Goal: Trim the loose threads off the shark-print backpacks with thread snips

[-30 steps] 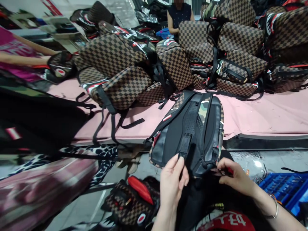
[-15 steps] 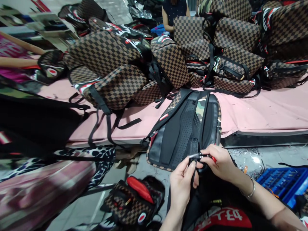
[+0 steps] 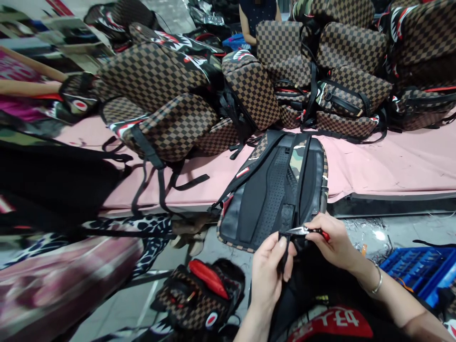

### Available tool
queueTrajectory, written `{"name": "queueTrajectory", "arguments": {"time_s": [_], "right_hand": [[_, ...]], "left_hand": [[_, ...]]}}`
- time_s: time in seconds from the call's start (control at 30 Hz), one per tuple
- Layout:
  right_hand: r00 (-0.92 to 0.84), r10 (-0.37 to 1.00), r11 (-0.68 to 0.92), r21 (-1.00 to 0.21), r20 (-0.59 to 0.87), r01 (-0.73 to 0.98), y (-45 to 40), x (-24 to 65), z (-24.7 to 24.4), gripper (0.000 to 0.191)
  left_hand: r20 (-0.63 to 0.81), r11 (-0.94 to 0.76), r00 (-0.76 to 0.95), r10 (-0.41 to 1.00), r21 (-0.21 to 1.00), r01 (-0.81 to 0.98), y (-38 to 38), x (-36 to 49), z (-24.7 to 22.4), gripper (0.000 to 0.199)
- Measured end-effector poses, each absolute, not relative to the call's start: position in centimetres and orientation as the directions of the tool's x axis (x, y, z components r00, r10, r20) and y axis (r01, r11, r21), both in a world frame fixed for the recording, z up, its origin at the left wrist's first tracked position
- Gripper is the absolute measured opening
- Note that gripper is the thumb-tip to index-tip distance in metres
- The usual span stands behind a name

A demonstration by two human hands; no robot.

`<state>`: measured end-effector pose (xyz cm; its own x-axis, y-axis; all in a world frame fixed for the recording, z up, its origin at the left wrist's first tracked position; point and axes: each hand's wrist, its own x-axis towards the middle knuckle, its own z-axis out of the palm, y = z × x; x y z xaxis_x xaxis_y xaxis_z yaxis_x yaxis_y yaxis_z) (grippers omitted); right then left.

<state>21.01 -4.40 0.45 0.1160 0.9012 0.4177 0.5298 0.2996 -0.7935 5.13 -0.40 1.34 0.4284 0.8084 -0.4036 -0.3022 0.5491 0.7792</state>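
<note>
A backpack (image 3: 270,190) lies back side up over the near edge of the pink-covered table, with its black padded panel and straps showing. At its lower end, my left hand (image 3: 272,261) pinches a black strap. My right hand (image 3: 329,240) is closed around small snips (image 3: 299,231) with metal blades and a red-and-black handle. The blades point left, close to the strap at my left fingertips.
Checkered backpacks (image 3: 153,71) are heaped along the back of the pink table (image 3: 392,166). Another backpack (image 3: 194,299) sits low at the front. A blue crate (image 3: 420,270) stands right. People are at the left and back.
My right hand has shifted slightly right and up, away from my left fingers, and the metal blades now show more clearly. My left hand still pinches the strap.
</note>
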Motion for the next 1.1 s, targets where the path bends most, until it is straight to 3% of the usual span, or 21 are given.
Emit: {"name": "queueTrajectory", "arguments": {"time_s": [0.07,0.13,0.23,0.3,0.37,0.43,0.5,0.6,0.67,0.73,0.83,0.93,1.1], "right_hand": [[0.228,0.915,0.241,-0.904,0.333,0.353,-4.4,20.9,0.3,0.014],[0.285,0.939,0.156,-0.977,0.192,0.144,-4.1,20.5,0.3,0.022],[0.251,0.968,0.022,-1.000,0.023,0.008,-3.1,19.9,0.9,0.021],[0.268,0.962,-0.049,-0.999,-0.043,0.014,-2.5,19.6,1.4,0.026],[0.309,0.947,-0.092,-0.996,-0.089,-0.006,-2.1,19.5,1.6,0.033],[0.303,0.945,-0.115,-0.993,-0.122,-0.041,-1.8,19.5,1.5,0.033],[0.272,0.954,-0.120,-0.992,-0.129,-0.048,-1.8,19.4,1.2,0.032],[0.276,0.959,-0.081,-0.996,-0.066,0.041,-2.1,19.3,0.5,0.020],[0.316,0.947,-0.006,-0.979,0.059,0.203,-2.7,19.5,0.3,0.019],[0.312,0.917,0.101,-0.900,0.249,0.424,-3.3,19.9,0.2,0.021],[0.162,0.872,0.256,-0.712,0.462,0.654,-4.0,20.7,0.0,0.015],[0.037,0.864,0.326,-0.614,0.502,0.719,-4.2,21.3,-0.2,0.018],[-0.061,0.865,0.387,-0.585,0.497,0.713,-3.8,21.7,0.0,0.020]], "left_hand": [[-0.412,0.699,0.591,0.694,0.582,-0.415,-0.2,4.9,1.3,0.016],[-0.342,0.825,0.766,0.544,0.381,-0.417,-0.2,5.0,1.0,0.016],[-0.287,0.916,0.886,0.364,0.282,-0.285,-0.7,5.4,0.6,0.016],[-0.368,0.881,0.831,0.418,0.389,-0.270,-1.1,5.7,0.5,0.017],[-0.440,0.752,0.663,0.606,0.590,-0.295,-1.4,5.8,0.6,0.022],[-0.432,0.578,0.446,0.784,0.771,-0.268,-1.5,5.6,0.4,0.026],[-0.408,0.479,0.308,0.860,0.853,-0.208,-1.4,5.4,0.2,0.028],[-0.444,0.485,0.212,0.870,0.849,-0.211,-1.2,5.2,0.0,0.031],[-0.484,0.512,0.168,0.859,0.820,-0.256,-1.0,5.3,0.2,0.034],[-0.499,0.512,0.124,0.858,0.807,-0.295,-0.8,5.3,0.6,0.035],[-0.486,0.487,0.087,0.869,0.815,-0.314,-0.6,5.4,0.9,0.035],[-0.472,0.470,0.073,0.879,0.828,-0.306,-0.6,5.3,0.9,0.034],[-0.438,0.459,0.138,0.888,0.854,-0.243,-0.9,5.2,0.3,0.031]]}}
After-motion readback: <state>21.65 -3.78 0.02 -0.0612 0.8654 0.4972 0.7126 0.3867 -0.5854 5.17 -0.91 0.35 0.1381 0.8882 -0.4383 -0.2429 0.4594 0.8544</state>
